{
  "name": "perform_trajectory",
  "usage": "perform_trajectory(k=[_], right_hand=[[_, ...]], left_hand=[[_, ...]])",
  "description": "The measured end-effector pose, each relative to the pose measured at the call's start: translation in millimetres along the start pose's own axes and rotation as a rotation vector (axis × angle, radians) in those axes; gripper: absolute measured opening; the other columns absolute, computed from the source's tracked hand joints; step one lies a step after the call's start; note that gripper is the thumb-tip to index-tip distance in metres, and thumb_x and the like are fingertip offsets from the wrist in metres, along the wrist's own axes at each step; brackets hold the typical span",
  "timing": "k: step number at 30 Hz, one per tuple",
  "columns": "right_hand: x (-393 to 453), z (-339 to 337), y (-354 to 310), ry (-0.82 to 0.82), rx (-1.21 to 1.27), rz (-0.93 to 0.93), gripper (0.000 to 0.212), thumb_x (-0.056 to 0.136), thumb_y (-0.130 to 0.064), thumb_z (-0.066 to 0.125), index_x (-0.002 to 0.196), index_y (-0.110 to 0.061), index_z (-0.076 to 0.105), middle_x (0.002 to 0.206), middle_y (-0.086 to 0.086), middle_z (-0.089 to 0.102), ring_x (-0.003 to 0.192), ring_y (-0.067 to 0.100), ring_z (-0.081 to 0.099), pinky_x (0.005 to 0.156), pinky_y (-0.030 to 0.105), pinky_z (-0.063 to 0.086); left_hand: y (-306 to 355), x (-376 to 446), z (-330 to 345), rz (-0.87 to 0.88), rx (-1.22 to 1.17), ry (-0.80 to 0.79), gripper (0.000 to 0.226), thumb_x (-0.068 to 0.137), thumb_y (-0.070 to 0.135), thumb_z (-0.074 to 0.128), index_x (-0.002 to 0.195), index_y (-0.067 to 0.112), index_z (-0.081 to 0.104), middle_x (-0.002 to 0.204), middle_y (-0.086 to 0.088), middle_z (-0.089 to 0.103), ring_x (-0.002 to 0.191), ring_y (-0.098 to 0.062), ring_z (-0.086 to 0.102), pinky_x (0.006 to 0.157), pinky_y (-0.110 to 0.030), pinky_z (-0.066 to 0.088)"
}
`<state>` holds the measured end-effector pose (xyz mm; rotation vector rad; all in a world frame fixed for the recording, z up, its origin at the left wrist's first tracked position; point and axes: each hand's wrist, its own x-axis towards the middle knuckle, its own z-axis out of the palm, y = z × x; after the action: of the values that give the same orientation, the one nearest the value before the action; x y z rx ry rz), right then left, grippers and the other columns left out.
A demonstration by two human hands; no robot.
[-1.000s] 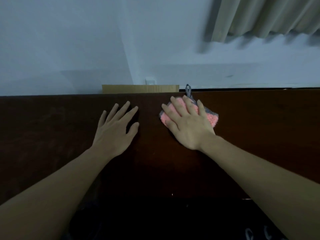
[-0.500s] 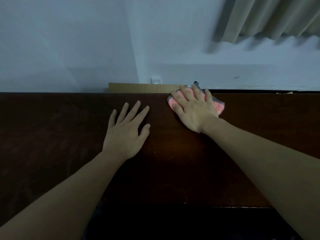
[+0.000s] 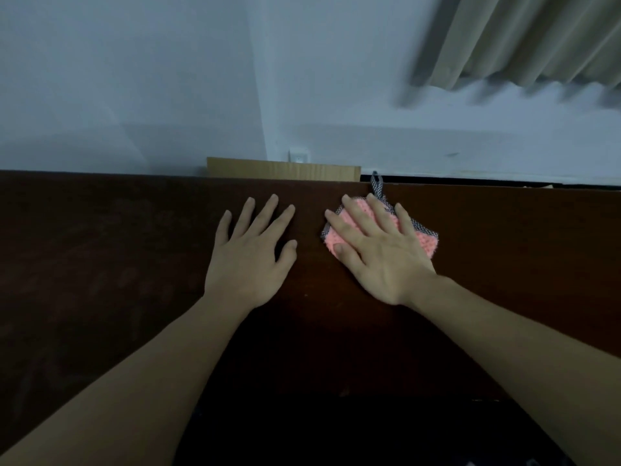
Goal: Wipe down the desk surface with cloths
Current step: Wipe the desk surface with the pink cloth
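A dark brown wooden desk (image 3: 117,264) fills the lower half of the view. My right hand (image 3: 376,250) lies flat with straight, spread fingers on a small pink cloth (image 3: 427,243) with a grey checked border and a hanging loop, pressing it onto the desk near the far edge. The hand hides most of the cloth. My left hand (image 3: 250,260) rests palm down on the bare wood just left of the cloth, fingers spread, holding nothing.
Behind the desk's far edge stands a light brown board (image 3: 282,169) against a pale wall with a white socket (image 3: 298,155). A beige curtain (image 3: 537,38) hangs at the upper right. The desk's near edge runs in shadow at the bottom.
My right hand has slid the pink cloth back from the far edge toward me. My left hand has stayed flat on the desk.
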<state>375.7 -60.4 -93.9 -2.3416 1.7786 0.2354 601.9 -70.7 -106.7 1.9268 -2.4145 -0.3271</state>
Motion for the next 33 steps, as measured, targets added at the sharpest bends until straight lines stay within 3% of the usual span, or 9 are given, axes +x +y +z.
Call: perform_trajectory(k=[7, 15, 21, 29, 33], right_hand=[[64, -13, -2, 0.055, 0.042, 0.110, 0.057, 0.105, -0.055, 0.007, 0.160, -0.043, -0.001, 0.171, -0.006, -0.005, 0.157, 0.026, -0.011, 0.123, 0.059, -0.008], [-1, 0, -27, 0.011, 0.004, 0.038, 0.058, 0.102, -0.057, -0.001, 0.157, -0.043, -0.016, 0.167, -0.006, -0.023, 0.153, 0.026, -0.024, 0.123, 0.058, -0.011], [-2, 2, -29, 0.010, 0.010, 0.039, 0.057, 0.103, -0.058, 0.002, 0.157, -0.046, -0.015, 0.167, -0.008, -0.022, 0.153, 0.024, -0.024, 0.122, 0.056, -0.013], [69, -16, -25, 0.064, 0.049, 0.132, 0.058, 0.105, -0.056, 0.005, 0.161, -0.042, 0.000, 0.171, -0.006, -0.005, 0.157, 0.026, -0.010, 0.123, 0.059, -0.007], [68, -14, -28, 0.067, 0.043, 0.134, 0.059, 0.105, -0.056, 0.005, 0.161, -0.041, -0.001, 0.171, -0.005, -0.005, 0.157, 0.027, -0.010, 0.123, 0.059, -0.008]], left_hand=[[-2, 0, 2, 0.011, -0.008, 0.009, 0.060, 0.103, 0.057, 0.020, 0.160, 0.044, 0.005, 0.169, 0.012, -0.005, 0.155, -0.016, -0.010, 0.125, -0.047, -0.006], [-3, 0, 0, 0.027, -0.048, 0.010, 0.062, 0.102, 0.056, 0.022, 0.160, 0.040, 0.008, 0.169, 0.011, -0.003, 0.156, -0.016, -0.008, 0.126, -0.048, -0.004], [-12, -6, -13, 0.027, -0.220, 0.012, 0.060, 0.106, 0.045, 0.036, 0.160, 0.038, 0.012, 0.169, 0.013, 0.001, 0.155, -0.010, -0.006, 0.125, -0.041, -0.005], [-84, -33, -25, -0.063, -0.087, -0.004, 0.058, 0.105, 0.048, 0.032, 0.160, 0.041, 0.014, 0.168, 0.015, 0.003, 0.154, -0.009, -0.006, 0.123, -0.041, -0.007], [-94, -38, -18, -0.104, -0.059, 0.017, 0.058, 0.105, 0.050, 0.026, 0.160, 0.040, 0.012, 0.168, 0.016, -0.001, 0.154, -0.010, -0.009, 0.125, -0.043, -0.008]])
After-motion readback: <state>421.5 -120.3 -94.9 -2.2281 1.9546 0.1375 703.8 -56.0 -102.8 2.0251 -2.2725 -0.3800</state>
